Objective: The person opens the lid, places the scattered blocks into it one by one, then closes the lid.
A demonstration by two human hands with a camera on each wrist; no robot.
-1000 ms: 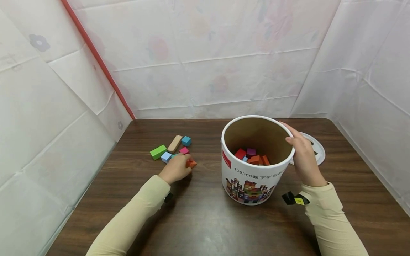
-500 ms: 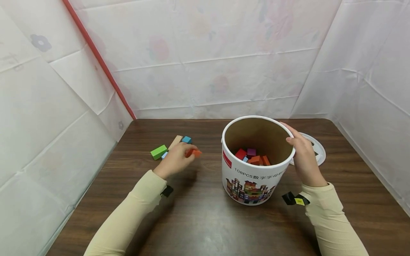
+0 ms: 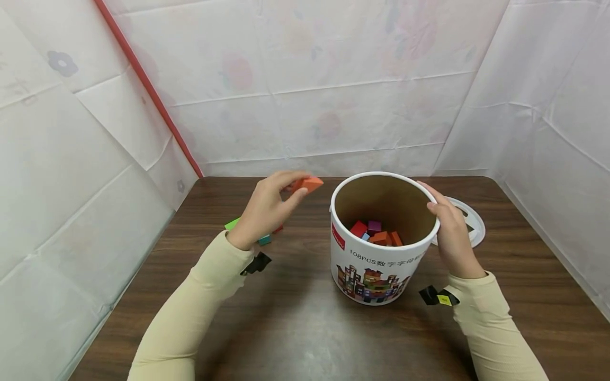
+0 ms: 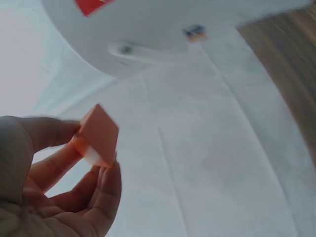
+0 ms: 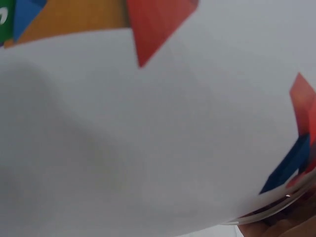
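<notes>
Near the tabletop's middle, left hand pinches an orange block between thumb and fingertips, raised off the wood just left of the tub rim, not yet over the opening. Right hand is curled round the tub's right wall, steadying it; lid lies behind toward the right edge. Several blocks already sit inside; a few loose blocks are left toward the left edge, partly hidden by the hand.
</notes>
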